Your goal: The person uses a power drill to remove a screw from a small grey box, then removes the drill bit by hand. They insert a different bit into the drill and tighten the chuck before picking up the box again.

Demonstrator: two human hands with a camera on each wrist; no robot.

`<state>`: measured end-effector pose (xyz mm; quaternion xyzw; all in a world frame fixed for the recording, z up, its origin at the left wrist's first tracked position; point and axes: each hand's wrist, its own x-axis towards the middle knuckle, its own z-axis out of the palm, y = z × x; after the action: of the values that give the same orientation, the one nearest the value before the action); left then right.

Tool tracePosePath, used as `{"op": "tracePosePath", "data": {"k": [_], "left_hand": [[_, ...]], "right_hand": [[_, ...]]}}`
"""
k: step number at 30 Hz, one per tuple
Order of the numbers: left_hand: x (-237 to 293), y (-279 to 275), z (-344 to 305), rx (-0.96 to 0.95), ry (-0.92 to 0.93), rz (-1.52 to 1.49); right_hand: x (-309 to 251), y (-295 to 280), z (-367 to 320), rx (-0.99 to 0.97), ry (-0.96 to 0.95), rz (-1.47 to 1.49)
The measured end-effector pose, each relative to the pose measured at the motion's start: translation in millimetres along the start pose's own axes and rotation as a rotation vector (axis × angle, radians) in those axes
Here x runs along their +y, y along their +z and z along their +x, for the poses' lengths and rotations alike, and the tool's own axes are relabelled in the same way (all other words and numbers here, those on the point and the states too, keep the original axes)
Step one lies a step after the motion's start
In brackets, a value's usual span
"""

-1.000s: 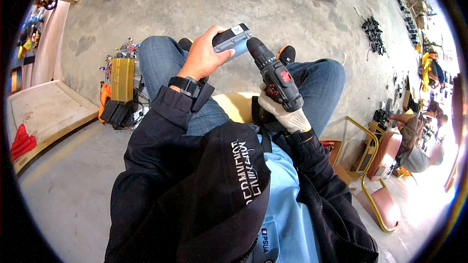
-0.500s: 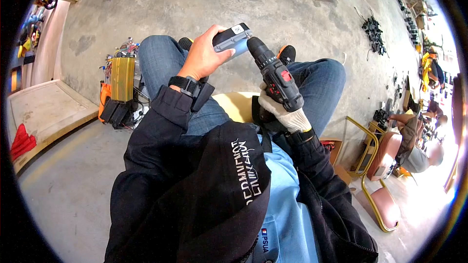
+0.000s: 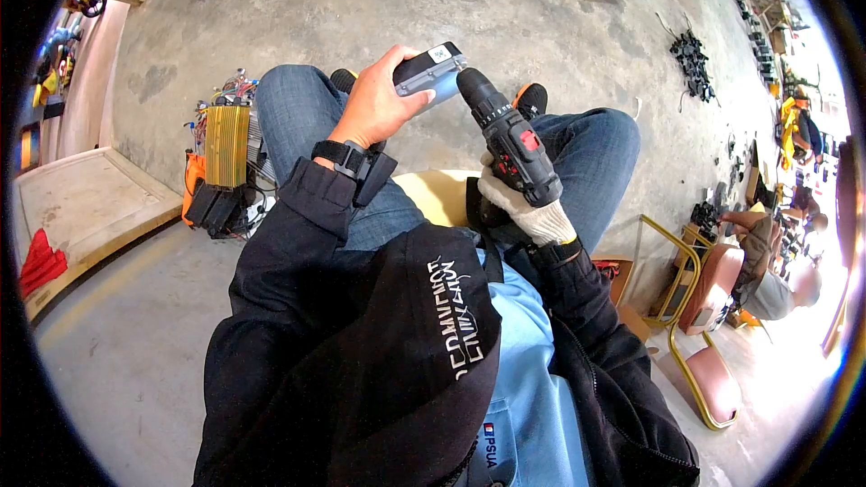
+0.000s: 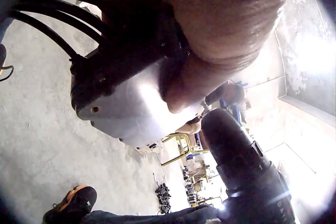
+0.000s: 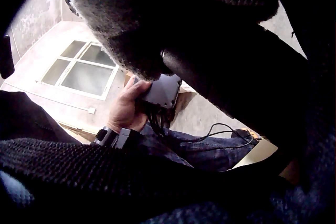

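Apparently we are at the drilling or screw-driving step: our gloved right hand grips the drill, its nose beside the box's edge. The box sits between our left hand's thumb and fingers, clamped. We judge the move needs steady alignment.

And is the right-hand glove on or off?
On: the white glove covers the right hand gripping the drill, while the left hand is bare.
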<state>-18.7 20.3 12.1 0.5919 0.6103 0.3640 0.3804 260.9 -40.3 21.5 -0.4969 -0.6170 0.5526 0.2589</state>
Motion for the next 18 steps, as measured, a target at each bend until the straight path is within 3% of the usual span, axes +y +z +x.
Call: {"op": "tracePosePath", "data": {"k": [18], "left_hand": [[-0.1,-0.1,0.2,-0.007,-0.006,-0.019]], "right_hand": [[-4.7,0.6,-0.8,-0.011,0.067,0.070]]}}
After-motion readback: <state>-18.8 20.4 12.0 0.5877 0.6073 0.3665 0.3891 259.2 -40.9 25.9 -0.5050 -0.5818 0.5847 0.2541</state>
